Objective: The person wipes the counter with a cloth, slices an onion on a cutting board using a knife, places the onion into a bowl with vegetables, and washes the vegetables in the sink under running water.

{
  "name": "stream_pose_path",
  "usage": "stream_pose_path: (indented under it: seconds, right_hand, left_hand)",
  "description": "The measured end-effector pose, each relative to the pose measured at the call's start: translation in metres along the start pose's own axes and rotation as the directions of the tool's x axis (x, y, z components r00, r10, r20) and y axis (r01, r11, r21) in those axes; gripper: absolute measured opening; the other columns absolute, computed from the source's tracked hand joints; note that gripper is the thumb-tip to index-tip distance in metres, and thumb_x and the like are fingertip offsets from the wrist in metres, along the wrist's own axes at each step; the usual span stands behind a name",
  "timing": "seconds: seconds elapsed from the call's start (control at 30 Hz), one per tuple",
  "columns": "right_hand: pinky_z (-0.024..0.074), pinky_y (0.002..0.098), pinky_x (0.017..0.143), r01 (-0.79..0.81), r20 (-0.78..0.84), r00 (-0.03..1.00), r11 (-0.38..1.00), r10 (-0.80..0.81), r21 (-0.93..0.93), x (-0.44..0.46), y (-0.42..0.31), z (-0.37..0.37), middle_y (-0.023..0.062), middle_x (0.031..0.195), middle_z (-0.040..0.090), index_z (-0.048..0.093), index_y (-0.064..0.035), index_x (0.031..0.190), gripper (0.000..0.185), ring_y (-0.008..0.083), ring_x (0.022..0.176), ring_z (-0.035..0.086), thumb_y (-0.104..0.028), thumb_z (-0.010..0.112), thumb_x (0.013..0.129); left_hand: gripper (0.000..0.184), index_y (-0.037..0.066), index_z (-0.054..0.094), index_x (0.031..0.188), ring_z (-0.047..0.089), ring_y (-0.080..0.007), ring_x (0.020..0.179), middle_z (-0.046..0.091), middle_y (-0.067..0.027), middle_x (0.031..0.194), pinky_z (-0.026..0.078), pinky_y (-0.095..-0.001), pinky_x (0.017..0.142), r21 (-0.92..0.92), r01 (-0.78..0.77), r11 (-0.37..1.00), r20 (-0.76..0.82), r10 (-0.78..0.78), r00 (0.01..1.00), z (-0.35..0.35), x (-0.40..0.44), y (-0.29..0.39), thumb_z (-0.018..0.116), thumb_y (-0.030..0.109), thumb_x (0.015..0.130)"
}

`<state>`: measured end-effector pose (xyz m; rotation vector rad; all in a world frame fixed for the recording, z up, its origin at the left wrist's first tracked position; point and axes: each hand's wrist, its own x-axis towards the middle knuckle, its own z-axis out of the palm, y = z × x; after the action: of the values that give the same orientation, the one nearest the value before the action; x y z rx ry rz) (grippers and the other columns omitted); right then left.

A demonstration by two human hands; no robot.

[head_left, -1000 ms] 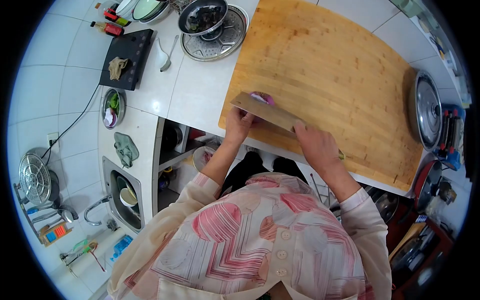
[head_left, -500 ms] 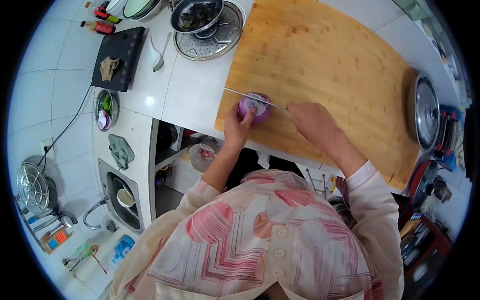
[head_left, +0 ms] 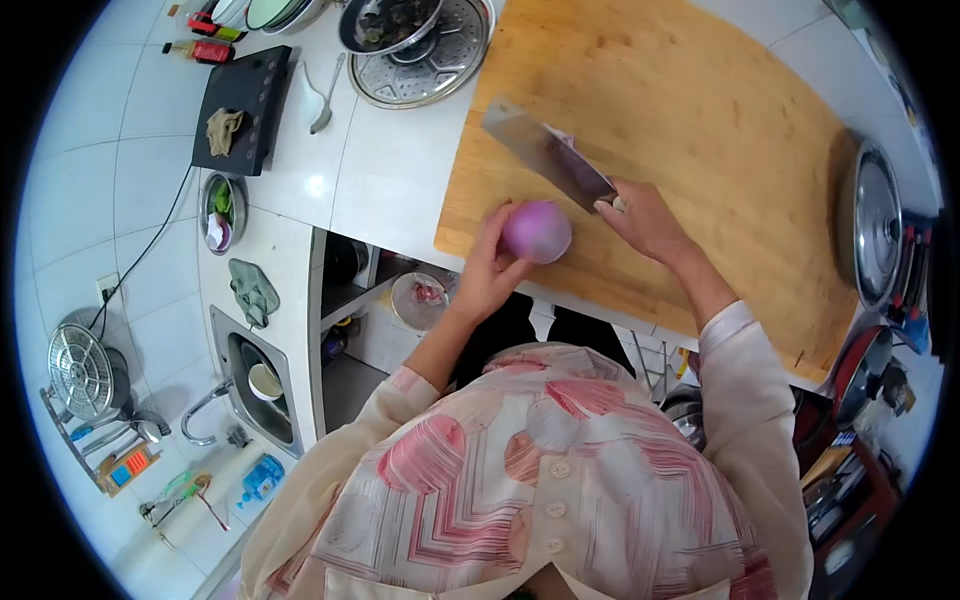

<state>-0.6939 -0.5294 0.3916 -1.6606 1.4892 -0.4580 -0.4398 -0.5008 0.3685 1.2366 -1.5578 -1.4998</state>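
Note:
A purple onion (head_left: 540,232), slightly blurred, sits near the front left edge of the wooden cutting board (head_left: 700,140). My left hand (head_left: 492,268) grips it from the left, with fingers and thumb around its side. In my right hand (head_left: 645,222) is the handle of a cleaver (head_left: 548,155), closed in the fingers. Its broad blade is tilted flat above the board, beyond the onion and apart from it. A small purple and white piece shows at the blade's far edge; whether it sticks to the blade or lies behind it I cannot tell.
A lidded metal pot (head_left: 877,225) stands at the board's right. Left of the board are a pan (head_left: 390,25) on a steamer rack, a spoon (head_left: 325,105), a black cooktop (head_left: 240,100), a bowl of vegetables (head_left: 222,212) and a sink (head_left: 262,380). Below the counter edge is a bin (head_left: 420,300).
The cleaver has come off the onion, moved away over the board and turned its flat side up. The onion has turned so its purple skin faces up, with my left hand still on it.

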Motion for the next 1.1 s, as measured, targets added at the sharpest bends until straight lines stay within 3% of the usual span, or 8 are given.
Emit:
stream_pose_path:
  seconds: [0.1, 0.17, 0.27, 0.47, 0.67, 0.9, 0.97, 1.1]
  right_hand:
    - [0.0463, 0.038, 0.065, -0.065, -0.092, 0.992, 0.983, 0.082, 0.174, -0.018, 0.005, 0.005, 0.02, 0.075, 0.062, 0.059, 0.0023, 0.097, 0.027, 0.0313, 0.068, 0.059, -0.022, 0.059, 0.084]
    - [0.0444, 0.0278, 0.06, -0.115, -0.199, 0.962, 0.937, 0.189, 0.331, -0.039, 0.003, 0.007, 0.0059, 0.071, 0.061, 0.059, 0.0021, 0.098, 0.025, 0.0123, 0.064, 0.054, -0.018, 0.062, 0.083]
    - [0.0434, 0.0285, 0.057, -0.179, -0.299, 0.898, 0.89, 0.322, 0.419, -0.072, 0.0, 0.001, 0.0034, 0.065, 0.058, 0.061, 0.002, 0.095, 0.024, 0.0116, 0.059, 0.05, -0.018, 0.064, 0.083]
    - [0.0353, 0.0201, 0.049, -0.201, -0.346, 0.807, 0.773, 0.479, 0.602, -0.129, 0.025, 0.005, -0.0052, 0.066, 0.052, 0.062, -0.0009, 0.091, 0.013, 0.0023, 0.056, 0.043, -0.012, 0.065, 0.085]
    - [0.0327, 0.0185, 0.047, -0.243, -0.264, 0.771, 0.651, 0.58, 0.719, -0.158, 0.03, 0.007, -0.006, 0.067, 0.051, 0.061, -0.0017, 0.092, 0.008, 0.0011, 0.055, 0.041, -0.007, 0.062, 0.086]
    - [0.0328, 0.0193, 0.046, -0.259, -0.256, 0.799, 0.695, 0.545, 0.67, -0.164, 0.033, 0.014, -0.0062, 0.067, 0.051, 0.061, -0.0025, 0.093, 0.008, 0.0014, 0.054, 0.04, -0.004, 0.06, 0.086]
    - [0.033, 0.0196, 0.047, -0.278, -0.235, 0.811, 0.706, 0.536, 0.651, -0.161, 0.03, 0.014, -0.0059, 0.066, 0.05, 0.061, -0.0025, 0.093, 0.008, 0.0016, 0.054, 0.04, -0.005, 0.061, 0.086]
    - [0.0328, 0.0197, 0.046, -0.261, -0.204, 0.839, 0.702, 0.505, 0.663, -0.155, 0.025, 0.015, -0.0051, 0.066, 0.051, 0.061, -0.0024, 0.093, 0.008, 0.0018, 0.053, 0.04, -0.005, 0.061, 0.086]
  left_hand:
    - [0.07, 0.007, 0.031, 0.138, 0.047, -0.0196, 0.116, 0.042, -0.0096, 0.132, 0.041, -0.0334, 0.098, 0.019, 0.002, 1.0, 0.131, -0.005, 0.991, -0.011, 0.004, 0.008, 0.065, -0.003, 0.078]
    - [0.071, 0.005, 0.034, 0.134, 0.045, -0.0249, 0.12, 0.043, -0.0142, 0.129, 0.04, -0.0363, 0.099, 0.158, 0.003, 0.987, 0.228, -0.039, 0.973, -0.016, 0.008, 0.011, 0.07, 0.002, 0.073]
    - [0.068, 0.005, 0.039, 0.129, 0.046, -0.0315, 0.117, 0.044, -0.0162, 0.126, 0.04, -0.0395, 0.098, 0.395, -0.23, 0.889, 0.31, 0.107, 0.945, -0.017, 0.011, 0.023, 0.07, -0.001, 0.069]
    - [0.064, 0.004, 0.047, 0.116, 0.044, -0.0397, 0.113, 0.045, -0.0167, 0.12, 0.041, -0.0437, 0.094, 0.464, -0.556, 0.69, 0.468, 0.342, 0.815, -0.02, -0.007, 0.02, 0.071, -0.004, 0.058]
    - [0.063, 0.004, 0.048, 0.115, 0.044, -0.0416, 0.113, 0.045, -0.017, 0.12, 0.041, -0.0466, 0.094, 0.537, -0.631, 0.56, 0.5, 0.391, 0.773, -0.018, -0.02, 0.012, 0.072, -0.003, 0.057]
    - [0.061, 0.004, 0.047, 0.115, 0.047, -0.0372, 0.112, 0.045, -0.0174, 0.119, 0.043, -0.0422, 0.091, 0.542, -0.484, 0.687, 0.31, 0.371, 0.875, -0.016, -0.022, 0.012, 0.074, 0.0, 0.061]
    - [0.065, 0.003, 0.041, 0.12, 0.05, -0.0262, 0.111, 0.047, -0.0141, 0.12, 0.042, -0.0367, 0.095, 0.333, -0.133, 0.933, 0.04, 0.127, 0.991, -0.013, -0.025, 0.005, 0.076, 0.001, 0.065]
    - [0.059, 0.003, 0.04, 0.12, 0.053, -0.0214, 0.107, 0.05, -0.0111, 0.115, 0.046, -0.0318, 0.089, -0.092, 0.043, 0.995, -0.205, -0.061, 0.977, -0.008, -0.02, 0.006, 0.073, 0.002, 0.071]
